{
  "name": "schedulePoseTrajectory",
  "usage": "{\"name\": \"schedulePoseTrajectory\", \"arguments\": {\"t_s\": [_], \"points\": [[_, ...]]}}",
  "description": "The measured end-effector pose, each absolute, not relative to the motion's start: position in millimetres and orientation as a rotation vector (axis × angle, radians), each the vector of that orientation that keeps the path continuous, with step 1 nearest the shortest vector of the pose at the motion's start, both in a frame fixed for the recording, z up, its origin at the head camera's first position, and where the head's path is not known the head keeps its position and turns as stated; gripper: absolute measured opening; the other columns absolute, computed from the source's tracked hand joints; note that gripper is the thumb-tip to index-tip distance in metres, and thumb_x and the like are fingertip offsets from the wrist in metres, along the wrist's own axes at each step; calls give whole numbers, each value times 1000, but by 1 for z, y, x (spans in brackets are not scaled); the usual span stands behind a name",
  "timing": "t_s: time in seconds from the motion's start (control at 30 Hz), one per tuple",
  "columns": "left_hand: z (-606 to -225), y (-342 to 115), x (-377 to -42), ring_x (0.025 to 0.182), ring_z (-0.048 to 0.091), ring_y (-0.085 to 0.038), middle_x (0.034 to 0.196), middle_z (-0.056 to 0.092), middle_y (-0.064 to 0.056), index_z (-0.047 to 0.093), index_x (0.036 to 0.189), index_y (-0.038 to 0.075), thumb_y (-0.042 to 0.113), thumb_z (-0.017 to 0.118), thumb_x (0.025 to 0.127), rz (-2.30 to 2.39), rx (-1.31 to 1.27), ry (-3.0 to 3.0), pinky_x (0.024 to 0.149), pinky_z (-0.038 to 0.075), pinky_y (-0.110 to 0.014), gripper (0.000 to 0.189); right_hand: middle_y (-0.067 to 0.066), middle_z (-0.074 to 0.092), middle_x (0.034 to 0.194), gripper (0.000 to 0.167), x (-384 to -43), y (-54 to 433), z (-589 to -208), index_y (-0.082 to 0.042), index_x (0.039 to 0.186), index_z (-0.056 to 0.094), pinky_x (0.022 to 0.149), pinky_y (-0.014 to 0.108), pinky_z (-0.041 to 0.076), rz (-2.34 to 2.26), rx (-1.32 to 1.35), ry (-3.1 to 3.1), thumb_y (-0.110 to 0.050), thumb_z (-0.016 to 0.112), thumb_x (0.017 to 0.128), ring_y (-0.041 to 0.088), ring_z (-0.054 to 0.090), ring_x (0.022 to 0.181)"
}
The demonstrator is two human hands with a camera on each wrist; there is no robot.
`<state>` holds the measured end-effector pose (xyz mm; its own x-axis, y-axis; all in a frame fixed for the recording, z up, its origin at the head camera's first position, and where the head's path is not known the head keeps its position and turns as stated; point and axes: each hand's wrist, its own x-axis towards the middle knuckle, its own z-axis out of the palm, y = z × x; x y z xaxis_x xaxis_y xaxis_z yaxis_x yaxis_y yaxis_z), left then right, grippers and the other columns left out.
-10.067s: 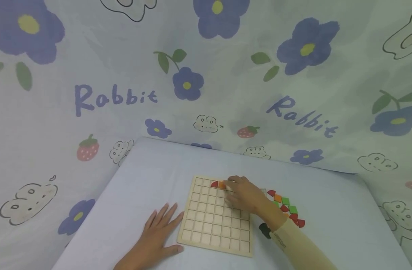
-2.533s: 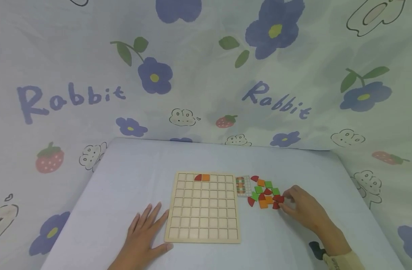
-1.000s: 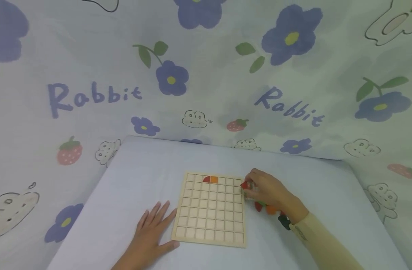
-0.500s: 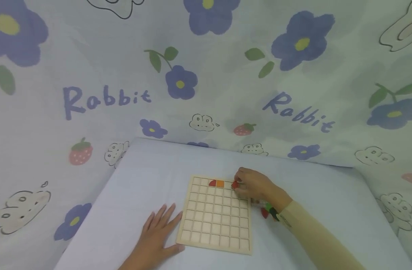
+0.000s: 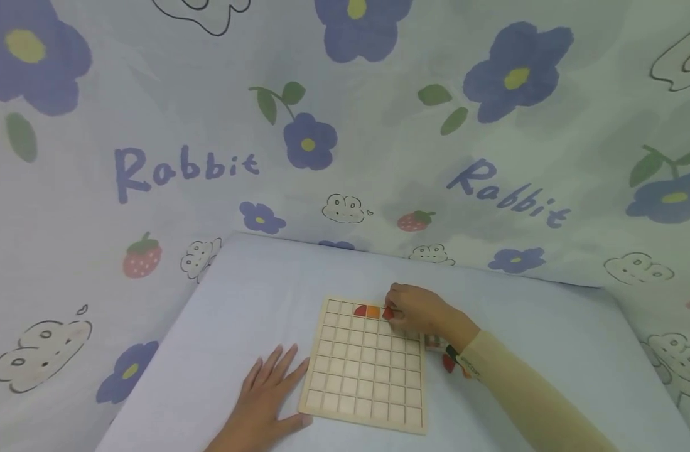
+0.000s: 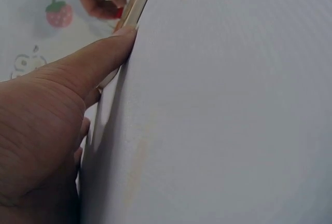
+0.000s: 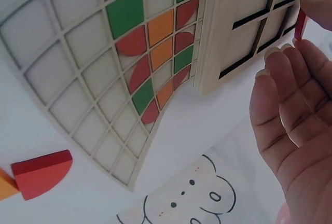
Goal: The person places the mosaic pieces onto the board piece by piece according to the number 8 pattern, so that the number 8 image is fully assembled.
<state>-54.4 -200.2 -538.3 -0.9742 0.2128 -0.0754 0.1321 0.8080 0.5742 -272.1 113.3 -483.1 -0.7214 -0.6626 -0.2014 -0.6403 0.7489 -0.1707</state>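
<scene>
A wooden grid board lies on the white table, with a red quarter-circle piece and an orange square side by side in its far row. My right hand pinches another red piece between thumb and fingertips over that row, just right of the orange square. The right wrist view shows this red piece edge-on at the fingertips. My left hand rests flat with spread fingers at the board's left side. In the left wrist view its thumb touches the board's edge.
A pattern card with red, orange and green shapes lies against the board's right side. Loose pieces lie beyond it, mostly hidden under the right forearm. A patterned cloth wall stands behind the table.
My right hand has gone from the loose pieces on the right to the board's far row, bringing a red piece. The left hand stays beside the board. The head view has shifted slightly.
</scene>
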Motion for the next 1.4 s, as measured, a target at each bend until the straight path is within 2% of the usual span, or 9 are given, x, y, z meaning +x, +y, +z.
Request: {"name": "schedulePoseTrajectory", "arguments": {"t_s": [0.37, 0.67, 0.9, 1.13, 1.4], "points": [[-537, -201, -54, 160, 7, -33, 174, 21, -1, 45, 160, 20, 68, 74, 83, 891, 291, 2847, 126, -2, -57, 95, -14, 61, 100, 13, -272, 108, -484, -19, 110, 74, 87, 29, 55, -226, -1013, 2630, -17, 73, 97, 5, 57, 88], [-541, -200, -51, 158, 17, -34, 171, 30, -7, 50, 157, 18, 66, 76, 83, 858, 374, 2997, 127, -8, -43, 93, -12, 60, 92, 16, -273, 107, -487, -15, 105, 75, 78, 31, 52, -320, -1036, 2644, -28, 79, 95, 10, 53, 82], [-533, -199, -53, 161, 6, -31, 174, 20, -2, 44, 161, 19, 65, 76, 84, 854, 300, 2868, 127, -5, -50, 95, -9, 60, 90, 16, -270, 103, -488, -15, 100, 73, 79, 34, 54, -289, -905, 2697, -30, 76, 95, 11, 54, 82], [-535, -199, -54, 161, 6, -30, 174, 20, 0, 45, 160, 20, 61, 80, 82, 864, 275, 2866, 126, -1, -56, 95, -9, 57, 88, 17, -268, 100, -489, -16, 99, 70, 75, 33, 52, -313, -882, 2723, -32, 76, 95, 13, 52, 80], [-540, -200, -55, 161, 5, -29, 174, 19, 1, 44, 161, 20, 63, 78, 83, 839, 284, 2873, 127, -3, -53, 95, -8, 52, 85, 13, -266, 98, -491, -16, 99, 68, 71, 32, 47, -375, -955, 2726, -26, 75, 95, 13, 50, 81]]}}
